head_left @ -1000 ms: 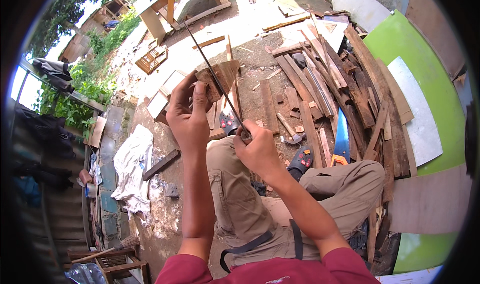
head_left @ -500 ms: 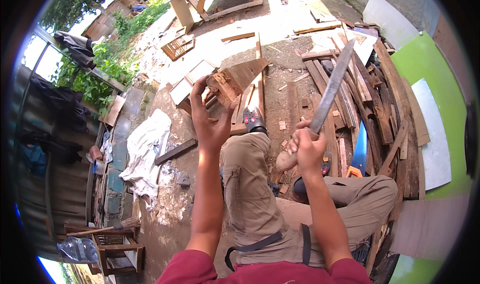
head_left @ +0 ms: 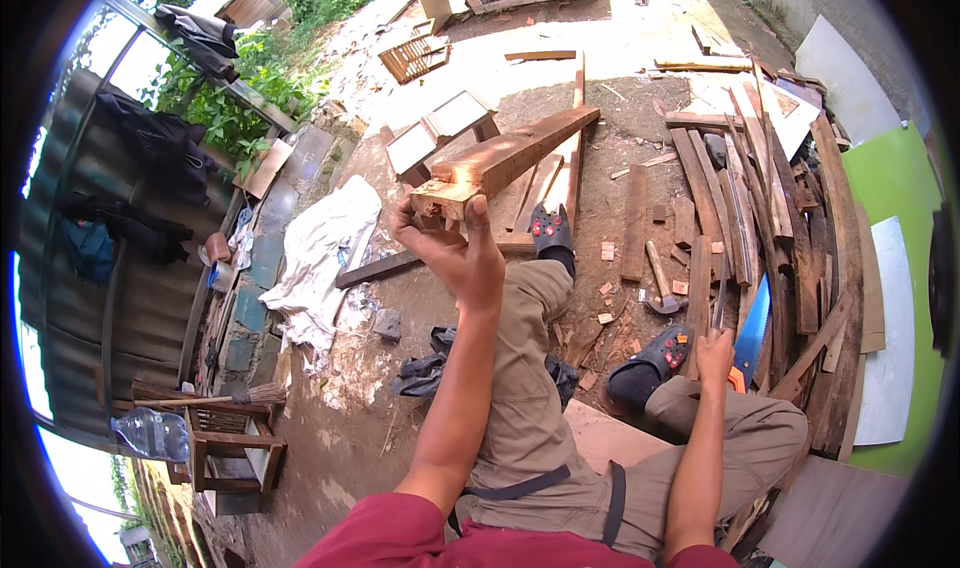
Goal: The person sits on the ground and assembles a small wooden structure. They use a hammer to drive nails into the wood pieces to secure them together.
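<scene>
My left hand [head_left: 462,248] grips a long wooden beam [head_left: 530,153] near its cut, notched end, fingers beneath and thumb against its side. The beam is raised and slants away to the upper right. Low on the right, my right hand [head_left: 714,356] is closed around the handle of a machete [head_left: 720,293]. Its blade points away from me and shows narrow, almost edge-on, against the wood behind. Close beside that hand lies a handsaw [head_left: 754,333] with a blue blade and orange handle. A hammer [head_left: 660,280] with a wooden handle rests on the ground ahead.
Stacked planks [head_left: 790,238] fill the right side, beside a green panel [head_left: 895,183]. Small wood offcuts are scattered by my shoes [head_left: 650,368]. White cloth [head_left: 325,258] lies on the left, near a small wooden stool [head_left: 235,448] and a clear plastic bottle [head_left: 150,433].
My right hand has lowered the machete from in front of me to the right, beside the saw. My left hand has turned the beam, so its notched end and length now show.
</scene>
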A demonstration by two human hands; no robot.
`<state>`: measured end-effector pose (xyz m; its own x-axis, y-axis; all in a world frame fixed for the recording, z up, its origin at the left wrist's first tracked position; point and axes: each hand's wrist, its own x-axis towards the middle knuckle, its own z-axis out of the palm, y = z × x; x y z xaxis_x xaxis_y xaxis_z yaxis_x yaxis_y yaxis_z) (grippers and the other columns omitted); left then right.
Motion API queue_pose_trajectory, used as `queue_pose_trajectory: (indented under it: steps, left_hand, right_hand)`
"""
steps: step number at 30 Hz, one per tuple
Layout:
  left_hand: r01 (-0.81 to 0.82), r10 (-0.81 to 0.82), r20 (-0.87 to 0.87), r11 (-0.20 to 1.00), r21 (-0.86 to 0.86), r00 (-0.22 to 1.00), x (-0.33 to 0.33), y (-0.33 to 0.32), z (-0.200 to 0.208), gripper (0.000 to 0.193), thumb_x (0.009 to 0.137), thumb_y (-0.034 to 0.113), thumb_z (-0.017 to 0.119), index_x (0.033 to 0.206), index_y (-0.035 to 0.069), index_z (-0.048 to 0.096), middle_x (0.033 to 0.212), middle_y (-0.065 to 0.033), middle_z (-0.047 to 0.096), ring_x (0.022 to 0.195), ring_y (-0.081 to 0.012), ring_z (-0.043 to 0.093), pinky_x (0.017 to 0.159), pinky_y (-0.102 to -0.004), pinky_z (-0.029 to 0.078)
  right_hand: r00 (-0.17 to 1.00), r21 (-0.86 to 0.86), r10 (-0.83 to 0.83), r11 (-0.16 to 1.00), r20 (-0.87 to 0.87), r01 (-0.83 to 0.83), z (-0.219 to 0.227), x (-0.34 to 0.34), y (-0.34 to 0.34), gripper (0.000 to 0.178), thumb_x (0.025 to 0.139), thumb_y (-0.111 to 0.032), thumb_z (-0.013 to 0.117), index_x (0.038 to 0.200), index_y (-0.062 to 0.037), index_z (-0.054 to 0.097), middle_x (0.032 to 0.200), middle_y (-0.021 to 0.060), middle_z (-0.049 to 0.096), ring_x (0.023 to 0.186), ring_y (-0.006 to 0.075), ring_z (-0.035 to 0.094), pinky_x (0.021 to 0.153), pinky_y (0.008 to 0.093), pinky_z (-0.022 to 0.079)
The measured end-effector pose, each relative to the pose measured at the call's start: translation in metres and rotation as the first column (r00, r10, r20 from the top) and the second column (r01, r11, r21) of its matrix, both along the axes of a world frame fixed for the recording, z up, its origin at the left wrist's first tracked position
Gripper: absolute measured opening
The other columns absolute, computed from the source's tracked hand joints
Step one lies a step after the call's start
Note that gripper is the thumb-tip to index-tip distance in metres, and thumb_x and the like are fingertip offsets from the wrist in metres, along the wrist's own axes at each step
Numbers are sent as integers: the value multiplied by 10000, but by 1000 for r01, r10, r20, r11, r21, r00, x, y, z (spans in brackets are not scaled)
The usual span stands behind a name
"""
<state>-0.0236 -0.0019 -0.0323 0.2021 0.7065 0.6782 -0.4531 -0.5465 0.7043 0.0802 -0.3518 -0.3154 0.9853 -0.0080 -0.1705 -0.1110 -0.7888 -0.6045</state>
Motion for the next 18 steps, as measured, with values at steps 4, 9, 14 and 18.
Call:
queue_pose_trajectory:
  steps: [4,9,14,18]
  left_hand:
    - [-42,42,1,999,-25,999,-9,7,-18,913,848,366,891,1420,22,268,1347,-111,392,1221,-192,461,1055,-306,409]
    - [-32,32,5,993,-114,999,-24,-2,-29,935,770,250,959,1392,43,293,1335,-84,385,1238,-186,437,1072,-308,399]
    - [12,-4,67,993,-116,998,-23,-12,-33,892,764,165,957,1363,54,304,1352,-91,375,1244,-178,429,1091,-320,381]
    - [46,-39,60,993,-110,997,-33,-19,-50,871,782,156,941,1365,71,300,1362,-103,368,1241,-183,439,1094,-336,379]
  right_hand:
    - [1000,-4,0,1000,-27,0,-18,6,-5,610,840,-152,710,1359,16,437,1108,359,675,1086,543,632,933,591,492]
    - [998,-110,49,992,-49,-54,-42,-4,4,654,845,-129,715,1400,8,399,1134,347,671,1083,527,644,923,591,505]
    - [997,-227,83,970,-7,-82,-95,-10,-26,621,836,-109,734,1368,10,436,1171,306,668,1105,482,651,940,561,515]
    - [999,-383,39,923,-24,-45,-87,-24,-28,433,850,-120,701,1227,1,525,1187,259,635,1142,453,627,964,565,502]
